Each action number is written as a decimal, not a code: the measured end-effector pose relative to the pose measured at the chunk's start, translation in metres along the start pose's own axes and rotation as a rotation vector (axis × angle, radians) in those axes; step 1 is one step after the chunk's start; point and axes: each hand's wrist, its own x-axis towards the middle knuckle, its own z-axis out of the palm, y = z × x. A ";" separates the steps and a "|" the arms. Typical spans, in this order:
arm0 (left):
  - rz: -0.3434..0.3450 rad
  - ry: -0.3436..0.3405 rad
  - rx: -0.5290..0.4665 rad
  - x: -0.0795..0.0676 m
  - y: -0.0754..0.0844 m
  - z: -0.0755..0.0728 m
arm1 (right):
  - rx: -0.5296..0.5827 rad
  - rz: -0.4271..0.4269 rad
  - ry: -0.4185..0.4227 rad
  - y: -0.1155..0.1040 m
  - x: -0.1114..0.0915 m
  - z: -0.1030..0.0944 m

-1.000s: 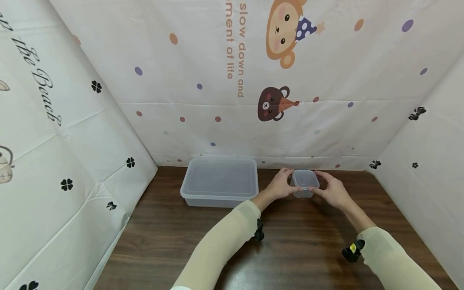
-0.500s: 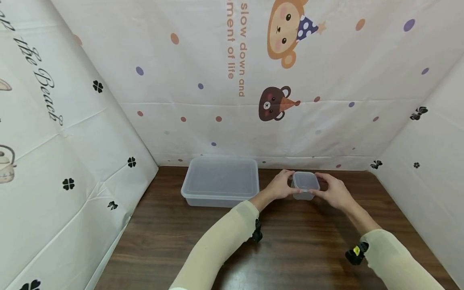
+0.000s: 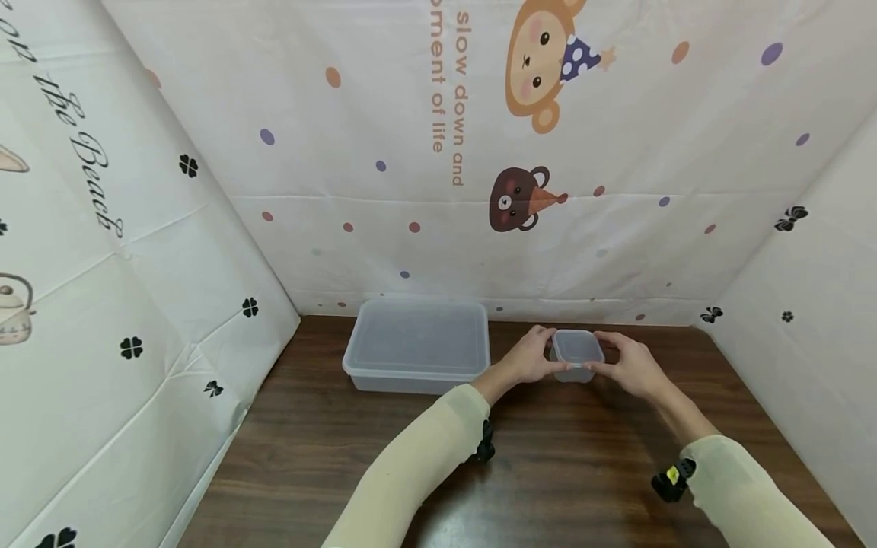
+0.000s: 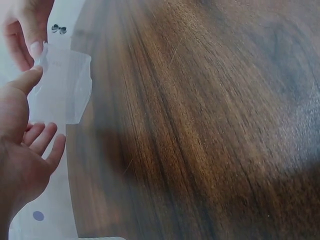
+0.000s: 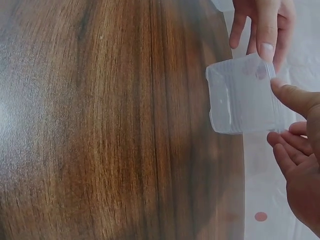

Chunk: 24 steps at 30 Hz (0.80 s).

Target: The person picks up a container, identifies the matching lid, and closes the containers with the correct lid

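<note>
A small clear plastic food container [image 3: 578, 348] with a lid is held between both hands at the back right of the table. My left hand [image 3: 529, 356] grips its left side, thumb at the near edge of the lid and fingers toward the far corner. On the opposite side, my right hand [image 3: 633, 367] holds it the same way. The right wrist view shows the container's ridged, see-through walls [image 5: 245, 100], with the right thumb [image 5: 292, 95] at the rim. From the left wrist, the container [image 4: 70, 87] appears above the wood.
To the left stands a large, flat, lidded clear plastic box [image 3: 416, 342] near the back wall. A dark wood-grain table [image 3: 548, 472] lies beneath. Patterned white sheets [image 3: 329, 251] rise behind and on both sides. A black wrist camera [image 3: 671, 481] sits on the right sleeve.
Both hands have brought the small container slightly nearer the person, keeping their grip on it. The large box has stayed in place.
</note>
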 end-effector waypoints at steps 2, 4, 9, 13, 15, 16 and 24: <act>-0.002 0.006 -0.009 0.000 0.000 0.000 | 0.007 -0.001 0.010 0.000 0.000 0.001; -0.007 0.016 -0.022 -0.001 0.000 0.000 | 0.012 0.000 0.014 0.000 0.000 0.002; -0.010 0.032 -0.052 -0.004 0.003 0.001 | 0.005 0.018 0.011 0.003 -0.002 0.004; -0.010 0.030 -0.061 -0.005 0.004 0.001 | -0.007 0.020 0.011 0.003 -0.002 0.004; -0.009 0.028 -0.054 -0.005 0.003 0.000 | -0.016 0.016 0.009 0.003 -0.002 0.004; -0.008 0.029 -0.052 -0.005 0.003 -0.001 | -0.021 0.013 0.008 0.002 -0.001 0.003; -0.005 0.025 -0.036 -0.004 0.005 -0.004 | -0.063 0.005 -0.001 -0.003 0.001 0.000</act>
